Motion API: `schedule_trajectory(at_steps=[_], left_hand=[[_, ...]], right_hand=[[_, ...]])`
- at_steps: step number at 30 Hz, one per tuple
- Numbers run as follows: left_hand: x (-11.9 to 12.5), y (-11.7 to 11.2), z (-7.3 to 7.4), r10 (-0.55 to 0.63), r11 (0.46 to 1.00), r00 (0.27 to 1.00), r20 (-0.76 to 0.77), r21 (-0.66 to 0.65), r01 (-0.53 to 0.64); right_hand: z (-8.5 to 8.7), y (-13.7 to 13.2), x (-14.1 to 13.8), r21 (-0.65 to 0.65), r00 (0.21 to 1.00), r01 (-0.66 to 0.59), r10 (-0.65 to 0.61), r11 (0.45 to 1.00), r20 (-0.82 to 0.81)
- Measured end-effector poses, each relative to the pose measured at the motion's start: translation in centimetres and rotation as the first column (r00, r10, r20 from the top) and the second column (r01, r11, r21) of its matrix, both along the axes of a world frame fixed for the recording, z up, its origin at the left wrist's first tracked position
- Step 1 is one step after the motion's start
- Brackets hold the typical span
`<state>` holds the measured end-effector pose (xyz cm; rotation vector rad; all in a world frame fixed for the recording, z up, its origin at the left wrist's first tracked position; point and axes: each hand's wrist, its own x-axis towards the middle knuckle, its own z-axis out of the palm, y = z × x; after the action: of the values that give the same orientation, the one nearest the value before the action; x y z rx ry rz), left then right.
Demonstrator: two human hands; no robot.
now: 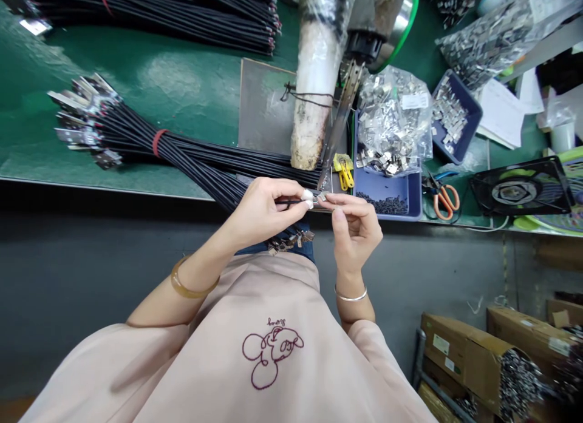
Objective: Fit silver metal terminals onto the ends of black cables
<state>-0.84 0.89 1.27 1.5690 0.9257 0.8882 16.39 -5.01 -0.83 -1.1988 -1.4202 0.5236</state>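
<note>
My left hand (268,207), with white wraps on its fingertips, pinches a black cable (286,202) near its end, above the bench's front edge. From the right, my right hand (357,229) meets it, holding a small metal connector piece (322,196) at its fingertips; the exact contact with the cable end is too small to make out. Behind my hands lies a bundle of black cables (200,156) tied with a red band (158,142), metal connectors at its left end. More cable ends with metal connectors (291,242) rest at my lap.
A plastic-wrapped pipe (314,107) and a perforated metal strip (344,113) come down just behind my hands. To the right are a blue bin (412,195) of small parts, a yellow cutter (346,175), orange-handled scissors (446,201) and a black fan (521,192). Cardboard boxes (464,356) stand lower right.
</note>
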Motion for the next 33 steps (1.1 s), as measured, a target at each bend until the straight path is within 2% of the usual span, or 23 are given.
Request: schedule_trajectory(at_steps=[5,12,15,22,25,28,33], left_hand=[[-0.15,0.22,0.44,-0.058,0.998,0.998,0.002,-0.011,0.058],[0.08,0.10,0.04,-0.028,0.993,0.997,0.078,-0.113,0.037],[0.15,0.13,0.05,-0.026,0.991,0.996,0.085,-0.126,0.037],[-0.03,0.31,0.36,-0.055,0.995,0.995,0.086,-0.076,0.061],[-0.22,0.44,0.52,-0.072,0.996,0.996,0.056,-0.051,0.074],[-0.28,0.50,0.55,-0.070,0.996,0.997,0.040,-0.053,0.072],[-0.19,0.43,0.29,-0.072,0.995,0.997,0.041,-0.061,0.074]], right_hand=[[0.25,0.00,-0.10,-0.050,0.999,-0.035,0.034,0.998,-0.024],[0.11,-0.45,-0.05,0.208,0.987,0.002,-0.035,0.978,0.158],[0.07,-0.46,-0.14,0.148,0.992,0.013,-0.031,0.989,0.123],[0.06,0.00,-0.42,-0.069,0.980,-0.041,0.027,0.997,-0.195],[0.25,0.13,-0.37,-0.096,0.963,-0.053,0.026,0.994,-0.268],[0.52,0.10,-0.28,-0.050,0.972,-0.016,0.004,0.999,-0.237],[0.34,-0.15,-0.17,-0.027,0.992,-0.039,0.036,0.999,-0.117]])
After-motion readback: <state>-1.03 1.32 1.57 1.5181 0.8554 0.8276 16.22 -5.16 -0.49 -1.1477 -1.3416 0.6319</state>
